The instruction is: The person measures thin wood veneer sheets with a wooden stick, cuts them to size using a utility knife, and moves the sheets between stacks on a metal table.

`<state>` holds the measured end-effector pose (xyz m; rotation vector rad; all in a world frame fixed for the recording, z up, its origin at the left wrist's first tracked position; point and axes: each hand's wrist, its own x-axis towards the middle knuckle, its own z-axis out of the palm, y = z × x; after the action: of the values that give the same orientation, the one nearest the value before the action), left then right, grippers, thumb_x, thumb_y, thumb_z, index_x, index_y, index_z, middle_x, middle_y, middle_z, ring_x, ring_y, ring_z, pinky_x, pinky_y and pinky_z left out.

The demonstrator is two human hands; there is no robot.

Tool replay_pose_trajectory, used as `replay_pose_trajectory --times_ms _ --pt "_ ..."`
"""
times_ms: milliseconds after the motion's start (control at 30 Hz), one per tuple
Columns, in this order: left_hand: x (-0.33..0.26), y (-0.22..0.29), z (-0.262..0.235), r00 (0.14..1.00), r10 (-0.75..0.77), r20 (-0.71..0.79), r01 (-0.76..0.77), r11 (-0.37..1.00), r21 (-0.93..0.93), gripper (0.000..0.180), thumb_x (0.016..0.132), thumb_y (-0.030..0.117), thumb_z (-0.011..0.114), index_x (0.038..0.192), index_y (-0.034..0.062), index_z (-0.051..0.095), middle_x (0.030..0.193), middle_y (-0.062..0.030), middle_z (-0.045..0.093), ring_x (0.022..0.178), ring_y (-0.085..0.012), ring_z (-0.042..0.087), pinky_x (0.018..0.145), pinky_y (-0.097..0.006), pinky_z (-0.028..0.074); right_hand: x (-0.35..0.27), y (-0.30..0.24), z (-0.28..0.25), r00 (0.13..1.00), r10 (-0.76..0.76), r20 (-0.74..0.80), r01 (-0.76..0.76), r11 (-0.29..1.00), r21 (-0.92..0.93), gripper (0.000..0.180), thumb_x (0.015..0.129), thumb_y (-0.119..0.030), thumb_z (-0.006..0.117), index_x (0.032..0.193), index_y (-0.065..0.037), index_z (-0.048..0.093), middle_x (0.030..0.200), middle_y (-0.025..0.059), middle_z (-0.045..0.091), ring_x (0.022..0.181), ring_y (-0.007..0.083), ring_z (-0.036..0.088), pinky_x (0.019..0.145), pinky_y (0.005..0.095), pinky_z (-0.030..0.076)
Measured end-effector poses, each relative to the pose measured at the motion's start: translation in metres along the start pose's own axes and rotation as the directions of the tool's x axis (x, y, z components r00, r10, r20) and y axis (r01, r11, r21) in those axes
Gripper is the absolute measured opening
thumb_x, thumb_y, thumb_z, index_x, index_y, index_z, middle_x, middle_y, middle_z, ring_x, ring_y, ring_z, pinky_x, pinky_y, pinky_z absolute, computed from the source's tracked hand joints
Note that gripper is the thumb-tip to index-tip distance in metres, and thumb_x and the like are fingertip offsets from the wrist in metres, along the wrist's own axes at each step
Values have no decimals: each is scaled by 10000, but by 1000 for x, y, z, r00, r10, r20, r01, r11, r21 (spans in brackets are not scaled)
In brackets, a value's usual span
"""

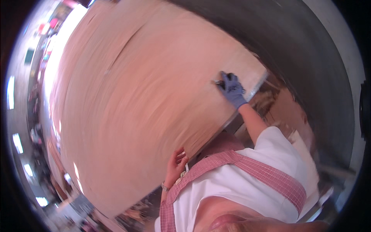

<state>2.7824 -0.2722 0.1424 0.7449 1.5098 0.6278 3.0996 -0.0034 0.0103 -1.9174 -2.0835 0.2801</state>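
A large, pale wooden sheet (pixel 147 89) stretches out before me, its grain blurred by motion. On its right part, close to the edge, is my right hand (pixel 232 88), in a blue-grey work glove with dark fingertips. Its fingers are bent together round something small; a short tip pokes out at the left, but I cannot make out what it is. My bare left hand (pixel 177 165) hovers by the sheet's near edge, in front of my apron. Its fingers are loosely bent and apart, with no held thing visible. A thin white strip (pixel 187 167) shows beside its palm.
A long dark slit (pixel 125 48) marks the sheet's far left part. Torn brown scraps (pixel 264 101) lie below its right edge, with more scraps (pixel 133 214) under the near left corner. A dark grey surface (pixel 305 65) runs along the right. Blurred, bright clutter fills the far left.
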Motion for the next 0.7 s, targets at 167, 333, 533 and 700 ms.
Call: replay_pose_trajectory --times_ms 167,333,533,700 --pt "-59 -45 -45 999 49 8 -48 994 -99 478 952 213 623 1371 42 468 1207 -139 624 1093 -186 600 943 -325 482 -24 -33 -6 978 -144 -153 159 983 94 500 888 -320 645 1268 -9 553 1103 198 598 1096 359 547 924 423 466" --pt "-138 -153 -112 985 142 -101 -160 965 -208 468 951 222 623 1361 47 483 1193 -120 622 1058 -163 601 916 -308 489 -93 -146 35 914 -324 -246 343 938 40 386 899 -246 643 1243 -82 582 1058 151 566 902 290 614 751 395 514" --pt "-287 -293 -217 908 186 -374 -283 933 -223 429 933 192 630 1315 31 521 1169 -118 619 1022 -158 607 883 -305 506 -293 -425 88 789 -615 14 597 771 223 389 871 -247 651 1216 -81 585 1024 192 579 919 365 602 719 462 503" --pt "-373 -393 -326 778 148 -610 -326 926 -192 420 911 175 644 1272 -15 543 1150 -124 640 992 -160 630 871 -308 517 -396 -599 136 578 -812 78 800 583 141 411 892 -319 629 1229 -93 564 1052 190 573 936 374 602 725 469 508"
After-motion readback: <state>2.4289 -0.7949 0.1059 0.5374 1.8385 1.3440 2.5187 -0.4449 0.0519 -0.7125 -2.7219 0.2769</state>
